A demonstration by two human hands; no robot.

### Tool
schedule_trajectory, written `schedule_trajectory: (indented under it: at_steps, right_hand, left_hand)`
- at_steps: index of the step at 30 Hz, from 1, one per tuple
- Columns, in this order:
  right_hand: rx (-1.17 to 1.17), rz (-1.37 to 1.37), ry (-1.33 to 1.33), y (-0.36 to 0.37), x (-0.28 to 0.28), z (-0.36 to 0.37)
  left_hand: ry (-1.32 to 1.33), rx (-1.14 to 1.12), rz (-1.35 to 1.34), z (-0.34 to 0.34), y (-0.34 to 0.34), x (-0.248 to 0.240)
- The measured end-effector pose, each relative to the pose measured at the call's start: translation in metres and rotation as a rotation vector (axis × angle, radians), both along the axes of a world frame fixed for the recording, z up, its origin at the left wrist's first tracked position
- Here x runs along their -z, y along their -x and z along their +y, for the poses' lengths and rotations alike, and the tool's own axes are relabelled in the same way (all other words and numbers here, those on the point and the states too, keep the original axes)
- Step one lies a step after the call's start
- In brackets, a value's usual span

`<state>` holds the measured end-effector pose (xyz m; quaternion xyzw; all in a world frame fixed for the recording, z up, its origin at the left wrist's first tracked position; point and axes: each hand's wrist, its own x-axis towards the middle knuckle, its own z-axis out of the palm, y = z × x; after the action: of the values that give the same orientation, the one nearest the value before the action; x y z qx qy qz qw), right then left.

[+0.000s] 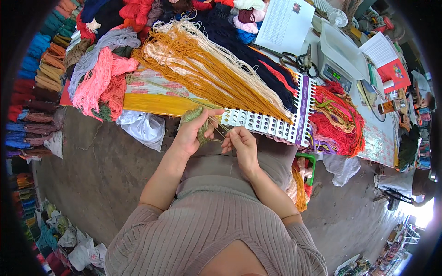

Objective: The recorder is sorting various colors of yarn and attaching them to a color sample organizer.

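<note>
My left hand (188, 134) is closed around a small olive-green skein of yarn (189, 115), held just off the table's near edge. To its right, my right hand (243, 148) pinches strands drawn from that skein between thumb and fingers. A loose olive strand (161, 86) trails from the skein back over the table. Close beyond my hands lies a white card strip with punched holes (258, 121). Long bundles of mustard yarn (202, 66), cream yarn (230, 54) and navy yarn (248, 54) fan out from the strip's right part.
Pink yarn (99, 76) hangs over the table's left end. A red yarn heap (338, 122) lies right of a purple-and-white card (304, 110). Scissors (299, 60), a digital scale (338, 69) and a printed sheet (285, 25) sit behind. A green basket (312, 166) stands beside my leg.
</note>
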<state>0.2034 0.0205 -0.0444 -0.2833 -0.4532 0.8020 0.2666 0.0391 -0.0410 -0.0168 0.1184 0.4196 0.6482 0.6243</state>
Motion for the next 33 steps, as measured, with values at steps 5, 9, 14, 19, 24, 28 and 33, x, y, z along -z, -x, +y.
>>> schedule_trajectory:
  at_steps: [5,9,14,19,24,28,33]
  right_hand:
    - [-0.165,-0.247,-0.131,-0.003,-0.002,0.001]
    - [-0.017,-0.309,-0.751,-0.028,-0.029,0.016]
    - [0.528,0.378,-0.177,-0.139,-0.061,0.075]
    - [1.001,0.527,-0.339,-0.285,-0.094,0.103]
    - [0.787,-0.438,-0.644,-0.148,-0.101,0.073]
    - [0.124,-0.232,-0.569,-0.045,-0.050,0.070]
    - [-0.089,-0.464,-0.559,0.007,0.002,0.080]
  left_hand:
    - [0.011,-0.028,0.117,0.000,-0.002,-0.004]
    - [0.007,0.361,0.121,-0.014,0.025,0.011]
    - [-0.041,-0.174,-0.407,-0.066,0.119,0.047]
    - [-0.407,-0.569,-0.451,-0.105,0.168,0.032]
    - [-0.166,-0.260,-0.189,-0.056,0.084,0.009]
    - [-0.039,0.231,-0.105,-0.006,0.027,0.005]
    - [0.129,0.317,-0.071,0.017,0.013,0.016]
